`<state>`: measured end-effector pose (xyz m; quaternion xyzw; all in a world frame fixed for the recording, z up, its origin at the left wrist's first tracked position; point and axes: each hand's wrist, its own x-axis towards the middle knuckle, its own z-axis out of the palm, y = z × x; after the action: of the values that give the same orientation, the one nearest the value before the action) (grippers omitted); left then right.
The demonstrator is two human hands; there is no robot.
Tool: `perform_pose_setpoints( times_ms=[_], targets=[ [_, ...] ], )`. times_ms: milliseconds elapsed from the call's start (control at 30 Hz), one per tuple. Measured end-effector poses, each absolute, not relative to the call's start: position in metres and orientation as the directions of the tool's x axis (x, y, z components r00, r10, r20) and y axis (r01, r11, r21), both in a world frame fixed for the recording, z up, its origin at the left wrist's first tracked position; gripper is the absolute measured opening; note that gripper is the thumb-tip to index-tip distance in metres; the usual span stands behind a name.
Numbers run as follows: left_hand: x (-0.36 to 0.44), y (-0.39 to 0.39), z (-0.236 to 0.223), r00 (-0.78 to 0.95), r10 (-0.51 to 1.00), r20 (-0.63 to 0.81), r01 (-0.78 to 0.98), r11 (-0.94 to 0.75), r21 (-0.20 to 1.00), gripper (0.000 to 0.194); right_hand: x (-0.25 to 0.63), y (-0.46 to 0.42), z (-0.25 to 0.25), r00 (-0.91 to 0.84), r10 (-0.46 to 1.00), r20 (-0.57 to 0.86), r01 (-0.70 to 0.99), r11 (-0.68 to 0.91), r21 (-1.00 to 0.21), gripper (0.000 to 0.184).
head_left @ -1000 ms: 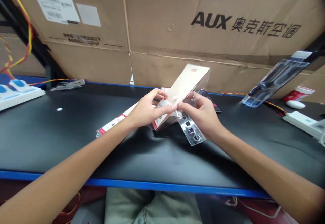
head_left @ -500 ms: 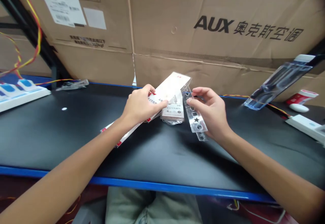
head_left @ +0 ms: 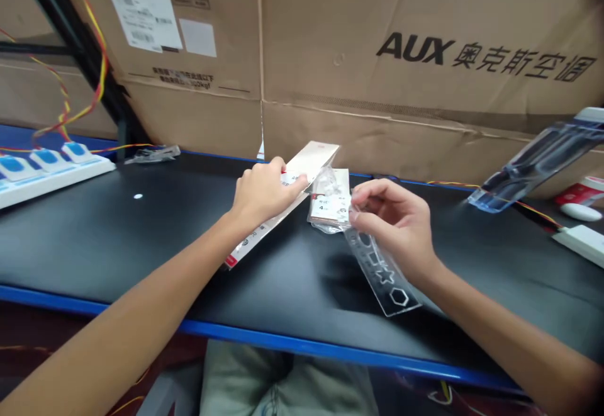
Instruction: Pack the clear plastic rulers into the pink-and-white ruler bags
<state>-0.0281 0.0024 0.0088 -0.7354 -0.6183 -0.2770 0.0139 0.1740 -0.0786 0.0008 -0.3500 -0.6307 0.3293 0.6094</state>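
Note:
My left hand [head_left: 267,191] is closed around a long white packet [head_left: 315,155] with red marks, its thumb lying across the front. The packet slants from lower left to upper right above the table. In my right hand [head_left: 394,218], thumb and fingertips pinch the upper end of a clear plastic stencil ruler [head_left: 384,275] with circle, square, star and hexagon cut-outs. The ruler hangs down to the right. Between the hands lies a small plastic-wrapped pack [head_left: 329,208] with a white printed front; the ruler's top end is close to it.
A black tabletop [head_left: 155,246] with a blue front edge bears everything. Behind it stands a large cardboard box [head_left: 330,44]. A power strip [head_left: 61,180] lies at left, a white disc [head_left: 138,196] nearer, a clear plastic holder [head_left: 533,164] and another power strip [head_left: 580,244] at right.
The stencil ruler has come away from the packet and swung out to the lower right in my right hand. My left hand keeps the packet, now tilted more steeply. The view has shifted left.

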Motion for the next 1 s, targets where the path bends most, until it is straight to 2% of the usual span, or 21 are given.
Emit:
perform_pose_setpoints(
  times_ms=[167,300,433,567,667,800,867,1000],
  targets=[
    [-0.025,0.001,0.009,0.107,0.907,0.406,0.911,-0.253,0.327,0.052,0.174,-0.072,-0.008,-0.027,0.916,0.400,0.095,0.401,-0.911,0.013],
    [-0.020,-0.005,0.007,0.175,0.905,0.388,0.878,-0.322,0.355,0.049,0.178,-0.065,-0.012,-0.020,0.936,0.351,0.032,0.351,-0.936,0.011],
    [-0.016,-0.009,0.006,0.214,0.922,0.323,0.840,-0.342,0.421,0.052,0.182,-0.063,-0.012,-0.112,0.927,0.359,-0.007,0.361,-0.933,0.015],
    [-0.017,-0.008,0.006,0.221,0.931,0.291,0.793,-0.346,0.502,0.055,0.185,-0.065,-0.008,-0.211,0.888,0.408,0.045,0.426,-0.904,0.024],
    [-0.018,-0.006,0.006,0.221,0.936,0.274,0.735,-0.345,0.583,0.057,0.189,-0.068,-0.006,-0.289,0.846,0.448,0.122,0.497,-0.859,0.035],
    [-0.018,-0.005,0.006,0.252,0.943,0.216,0.690,-0.332,0.643,0.058,0.193,-0.070,-0.004,-0.359,0.764,0.537,0.253,0.633,-0.732,0.055],
    [-0.016,-0.007,0.007,0.272,0.946,0.178,0.677,-0.320,0.663,0.059,0.193,-0.071,-0.002,-0.352,0.740,0.573,0.309,0.670,-0.675,0.051],
    [-0.016,-0.010,0.010,0.312,0.938,0.152,0.643,-0.326,0.693,0.058,0.188,-0.074,0.002,-0.339,0.676,0.654,0.404,0.733,-0.548,0.031]
  ],
)
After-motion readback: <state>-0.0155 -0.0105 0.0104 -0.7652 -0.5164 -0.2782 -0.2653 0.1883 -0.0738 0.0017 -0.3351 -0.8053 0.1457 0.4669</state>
